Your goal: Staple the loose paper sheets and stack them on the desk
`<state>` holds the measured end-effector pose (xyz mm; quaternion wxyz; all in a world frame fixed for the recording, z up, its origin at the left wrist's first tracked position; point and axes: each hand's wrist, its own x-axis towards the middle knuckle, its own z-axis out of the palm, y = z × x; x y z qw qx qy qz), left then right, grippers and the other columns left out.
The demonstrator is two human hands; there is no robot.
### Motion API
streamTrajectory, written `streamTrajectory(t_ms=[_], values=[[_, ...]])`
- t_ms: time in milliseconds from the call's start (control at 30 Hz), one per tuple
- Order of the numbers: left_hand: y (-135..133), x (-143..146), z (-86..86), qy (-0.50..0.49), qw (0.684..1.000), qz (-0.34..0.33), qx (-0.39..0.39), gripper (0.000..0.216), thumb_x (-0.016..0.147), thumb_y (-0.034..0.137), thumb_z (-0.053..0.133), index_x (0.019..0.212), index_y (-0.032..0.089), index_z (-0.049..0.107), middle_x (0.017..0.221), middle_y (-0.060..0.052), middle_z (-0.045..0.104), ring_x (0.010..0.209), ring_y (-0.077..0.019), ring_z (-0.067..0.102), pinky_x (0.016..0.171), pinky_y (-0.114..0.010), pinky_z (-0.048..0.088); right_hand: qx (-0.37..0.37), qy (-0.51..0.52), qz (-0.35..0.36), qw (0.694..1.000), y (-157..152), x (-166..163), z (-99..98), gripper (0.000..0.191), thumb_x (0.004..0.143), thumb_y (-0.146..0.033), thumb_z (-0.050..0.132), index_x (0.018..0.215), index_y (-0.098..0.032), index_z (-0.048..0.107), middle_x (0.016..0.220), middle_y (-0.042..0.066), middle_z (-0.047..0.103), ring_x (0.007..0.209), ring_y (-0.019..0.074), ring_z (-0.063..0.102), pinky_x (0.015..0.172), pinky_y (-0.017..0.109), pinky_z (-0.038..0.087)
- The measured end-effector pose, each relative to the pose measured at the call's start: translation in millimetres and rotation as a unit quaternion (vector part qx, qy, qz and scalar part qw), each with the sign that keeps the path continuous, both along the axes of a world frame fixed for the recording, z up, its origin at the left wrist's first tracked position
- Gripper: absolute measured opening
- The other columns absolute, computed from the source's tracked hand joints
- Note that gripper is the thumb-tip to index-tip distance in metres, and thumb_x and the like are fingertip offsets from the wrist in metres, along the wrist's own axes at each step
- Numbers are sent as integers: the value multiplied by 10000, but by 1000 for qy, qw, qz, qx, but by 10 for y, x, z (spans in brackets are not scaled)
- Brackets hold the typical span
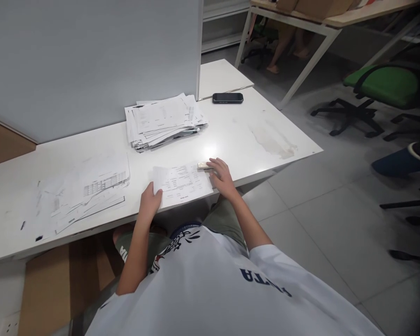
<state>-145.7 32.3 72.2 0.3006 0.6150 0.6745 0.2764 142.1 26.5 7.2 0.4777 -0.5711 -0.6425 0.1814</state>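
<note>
- The left hand's [150, 201] fingers look closed on the near left edge of the printed sheet [182, 184], thumb on top.
- The right hand's [221, 178] fingers are partly curled over a small pale object [203, 165] at the sheet's far right corner; from here I can't tell whether they grip it or only rest on it, nor what it is.
- The sheet lies in front of the person, by the bench's near edge. I'd have the left thumb press lightly, enough to stop it sliding without creasing it.
- I'd want the right fingers square to that corner, the pale object lined up with the paper's edge, and both wrists low for steadiness.
- My count at the hands: two hands, one pale object, and one top sheet; I can't tell if more layers lie beneath.
- Just left on the bench [238, 135]: one spread of loose papers [101, 186], overlapping too much to number.
- Farther off, against the partition [91, 60]: one untidy stack of papers [164, 114], many sheets, uncountable from my angle.
- Far right of the stack: one black handheld device [227, 98].
</note>
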Motion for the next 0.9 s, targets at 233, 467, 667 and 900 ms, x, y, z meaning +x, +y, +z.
streamTrajectory(t_ms=[233,467,667,900], values=[[120,126,-55,-17,1000,-23,4,309,790,220,577,1084,188,666,1115,-107,708,1046,-303,647,934,-406,516,-5,-20,19,1000,-53,-31,17,452,917,-197,388,1314,-331,556,1473,1,498,1471,257,265,1176,650,151],[156,68,-206,-106,994,-33,2,442,829,257,577,1264,182,591,1269,-103,651,1187,-266,600,1031,-393,461,13,-84,39,996,-34,27,43,481,875,-117,391,1271,-308,587,1429,10,548,1436,257,347,1162,639,203],[151,68,-300,-140,990,-23,13,438,825,241,593,1259,184,598,1278,-100,646,1196,-258,598,1046,-391,452,35,-140,9,989,-98,-56,46,554,816,-86,426,1315,-279,570,1405,53,566,1326,264,478,1135,545,315],[194,8,-327,-159,986,-55,-3,436,827,260,587,1253,168,592,1268,-108,651,1186,-259,606,1039,-399,456,47,-155,-35,986,-81,-152,39,561,765,-31,403,1221,-257,638,1181,90,656,1207,281,537,1073,508,362]])
